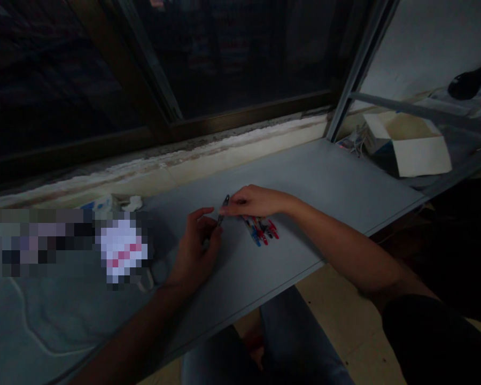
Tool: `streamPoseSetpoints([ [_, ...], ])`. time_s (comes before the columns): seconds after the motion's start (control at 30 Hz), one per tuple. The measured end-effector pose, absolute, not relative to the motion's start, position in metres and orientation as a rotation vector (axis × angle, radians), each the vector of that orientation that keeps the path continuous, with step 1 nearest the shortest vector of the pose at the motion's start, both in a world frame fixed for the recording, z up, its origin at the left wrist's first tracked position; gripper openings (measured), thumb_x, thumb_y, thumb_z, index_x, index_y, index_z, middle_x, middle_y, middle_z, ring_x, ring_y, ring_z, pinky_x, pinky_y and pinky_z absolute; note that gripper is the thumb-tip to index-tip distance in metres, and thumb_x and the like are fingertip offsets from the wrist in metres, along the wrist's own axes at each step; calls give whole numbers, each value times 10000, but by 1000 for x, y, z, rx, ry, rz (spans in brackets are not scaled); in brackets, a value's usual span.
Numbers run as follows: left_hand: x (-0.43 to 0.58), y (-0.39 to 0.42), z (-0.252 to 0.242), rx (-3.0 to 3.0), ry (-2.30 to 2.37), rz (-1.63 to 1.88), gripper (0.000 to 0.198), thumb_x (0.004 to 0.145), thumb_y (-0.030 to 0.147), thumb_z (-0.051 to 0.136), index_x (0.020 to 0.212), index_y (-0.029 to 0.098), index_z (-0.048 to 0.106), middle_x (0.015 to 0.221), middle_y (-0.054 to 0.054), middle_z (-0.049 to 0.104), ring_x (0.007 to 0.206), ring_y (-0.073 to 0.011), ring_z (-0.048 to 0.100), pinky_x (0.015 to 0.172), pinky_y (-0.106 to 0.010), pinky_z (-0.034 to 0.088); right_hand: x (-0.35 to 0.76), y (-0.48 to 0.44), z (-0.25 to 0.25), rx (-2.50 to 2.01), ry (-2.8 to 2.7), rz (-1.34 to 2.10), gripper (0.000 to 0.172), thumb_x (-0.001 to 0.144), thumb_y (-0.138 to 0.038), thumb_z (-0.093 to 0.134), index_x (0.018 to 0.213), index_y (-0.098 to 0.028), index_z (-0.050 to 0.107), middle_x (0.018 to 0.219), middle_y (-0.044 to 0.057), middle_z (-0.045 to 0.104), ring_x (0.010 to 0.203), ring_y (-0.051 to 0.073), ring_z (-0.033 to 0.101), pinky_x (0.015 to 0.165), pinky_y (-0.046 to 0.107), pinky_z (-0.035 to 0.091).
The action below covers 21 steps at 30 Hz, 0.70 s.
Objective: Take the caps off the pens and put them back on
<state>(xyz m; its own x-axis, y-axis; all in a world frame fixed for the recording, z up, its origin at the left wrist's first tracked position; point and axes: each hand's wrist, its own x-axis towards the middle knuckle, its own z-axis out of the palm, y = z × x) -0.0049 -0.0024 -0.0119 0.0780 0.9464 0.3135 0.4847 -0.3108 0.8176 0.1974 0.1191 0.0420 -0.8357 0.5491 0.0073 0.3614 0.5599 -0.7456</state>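
On the grey desk [324, 182] my two hands meet around a dark pen [223, 208]. My right hand [252, 201] pinches the pen's upper part, fingers closed. My left hand [196, 248] curls around its lower end with thumb and fingertips closed. Just under my right hand lie several red and blue pens [261, 230] in a small bunch on the desk.
A dark window and a pale sill [184, 160] run along the desk's far side. An open cardboard box [409, 141] and white cables [355, 141] sit at the right. A blurred patch and a white cord [28, 326] lie left. The desk's front edge runs over my knees.
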Motion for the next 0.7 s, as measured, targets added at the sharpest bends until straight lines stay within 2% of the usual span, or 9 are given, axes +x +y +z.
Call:
streamPoseSetpoints([
  [0.1, -2, -8, -11, 1844, 1278, 1177, 343, 1030, 312, 501, 1350, 277, 382, 945, 9, 582, 788, -142, 622, 758, -290, 542, 190, 112, 35, -641, -2427, 1467, 668, 975, -730, 489, 580, -193, 457, 493, -62, 388, 482, 82, 357, 551, 258, 336],
  [0.2, 1, -12, -6, 1870, 1306, 1123, 385, 1026, 343, 509, 1375, 256, 374, 944, -7, 615, 762, -146, 619, 695, -275, 520, 184, 109, 28, -584, -2276, 1674, 647, 990, -703, 500, 586, -200, 449, 471, -68, 394, 450, 75, 360, 543, 256, 368],
  [0.3, 1, -10, -1, 1968, 1485, 997, 375, 982, 410, 572, 1300, 229, 486, 829, 23, 621, 684, -144, 597, 649, -261, 486, 182, 110, 26, -647, -2111, 1674, 620, 1018, -607, 535, 562, -210, 397, 443, -83, 360, 427, 62, 348, 526, 239, 362],
  [0.4, -1, -7, 5, 2021, 1635, 774, 302, 1017, 470, 475, 1124, 230, 625, 819, 8, 686, 656, -153, 629, 638, -264, 479, 182, 113, 28, -675, -1989, 1682, 606, 1022, -533, 573, 549, -219, 359, 428, -97, 334, 405, 54, 328, 494, 232, 337],
  [0.5, -2, -8, 8, 2028, 1684, 657, 370, 1043, 459, 373, 1136, 233, 651, 864, -16, 728, 663, -177, 672, 662, -285, 499, 184, 115, 28, -601, -1984, 1746, 579, 1011, -491, 608, 560, -213, 373, 441, -102, 342, 409, 46, 311, 471, 226, 300],
  [0.63, -3, -12, 9, 2033, 1535, 524, 455, 1076, 468, 288, 1129, 215, 662, 697, 3, 666, 561, -175, 631, 663, -297, 512, 189, 117, 27, -465, -2038, 1862, 583, 999, -510, 617, 577, -218, 341, 467, -111, 305, 434, 37, 251, 460, 216, 253],
  [0.7, -5, -12, 8, 2008, 1424, 518, 501, 1093, 476, 243, 1100, 209, 667, 609, 21, 608, 545, -171, 615, 666, -293, 517, 193, 118, 31, -366, -2111, 1839, 550, 983, -493, 647, 598, -206, 378, 490, -102, 350, 459, 41, 297, 482, 209, 287],
])
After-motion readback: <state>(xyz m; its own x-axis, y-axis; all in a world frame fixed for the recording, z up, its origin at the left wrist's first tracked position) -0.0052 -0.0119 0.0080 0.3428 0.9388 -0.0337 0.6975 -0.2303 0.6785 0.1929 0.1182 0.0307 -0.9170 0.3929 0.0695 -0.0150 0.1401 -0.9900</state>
